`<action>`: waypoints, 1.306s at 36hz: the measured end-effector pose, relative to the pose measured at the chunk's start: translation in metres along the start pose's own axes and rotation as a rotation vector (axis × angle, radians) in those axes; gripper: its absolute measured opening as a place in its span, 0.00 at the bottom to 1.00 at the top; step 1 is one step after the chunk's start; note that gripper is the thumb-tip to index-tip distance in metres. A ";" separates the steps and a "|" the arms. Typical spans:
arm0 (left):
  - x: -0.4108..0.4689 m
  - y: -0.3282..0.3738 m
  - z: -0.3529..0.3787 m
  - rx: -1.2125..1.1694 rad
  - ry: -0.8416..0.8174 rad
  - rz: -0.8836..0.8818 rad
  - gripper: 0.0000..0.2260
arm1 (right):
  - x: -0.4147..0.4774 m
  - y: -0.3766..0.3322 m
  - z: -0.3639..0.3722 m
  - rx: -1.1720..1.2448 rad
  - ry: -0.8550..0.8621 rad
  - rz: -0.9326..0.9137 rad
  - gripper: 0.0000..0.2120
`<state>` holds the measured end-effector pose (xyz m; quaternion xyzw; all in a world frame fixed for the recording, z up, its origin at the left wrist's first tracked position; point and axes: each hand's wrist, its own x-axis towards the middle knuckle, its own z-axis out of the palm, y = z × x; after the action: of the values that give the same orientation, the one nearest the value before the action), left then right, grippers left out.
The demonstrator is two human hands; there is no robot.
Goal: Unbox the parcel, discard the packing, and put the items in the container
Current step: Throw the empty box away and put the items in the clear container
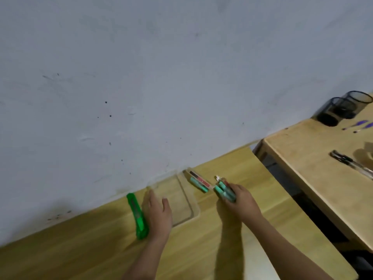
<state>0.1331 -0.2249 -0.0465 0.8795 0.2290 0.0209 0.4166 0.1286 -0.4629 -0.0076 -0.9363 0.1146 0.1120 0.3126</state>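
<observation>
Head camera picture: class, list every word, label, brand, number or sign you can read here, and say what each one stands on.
No text can be read.
Green utility knife: no print legible.
Teal pens in the right hand: blurred, nothing readable.
Pens beside the clear tray: red and dark patches only, too blurred.
Dark pen holders on the second table: no lettering visible.

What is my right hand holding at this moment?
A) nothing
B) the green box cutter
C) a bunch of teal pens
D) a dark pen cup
C: the right hand is closed around a bunch of teal pens, while the green box cutter lies on the table beside the left hand.
</observation>
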 end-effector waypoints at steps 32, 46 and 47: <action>-0.007 -0.001 0.023 -0.443 0.100 -0.095 0.22 | 0.063 -0.049 0.053 -0.267 -0.044 -0.129 0.49; -0.015 0.004 0.013 -0.427 0.033 -0.084 0.22 | 0.057 -0.043 0.047 -0.323 0.009 -0.101 0.45; -0.016 0.005 0.013 -0.422 0.033 -0.076 0.22 | 0.056 -0.042 0.046 -0.300 0.006 -0.093 0.45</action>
<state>0.1238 -0.2432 -0.0490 0.7630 0.2593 0.0672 0.5883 0.1871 -0.4104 -0.0359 -0.9771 0.0537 0.1105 0.1735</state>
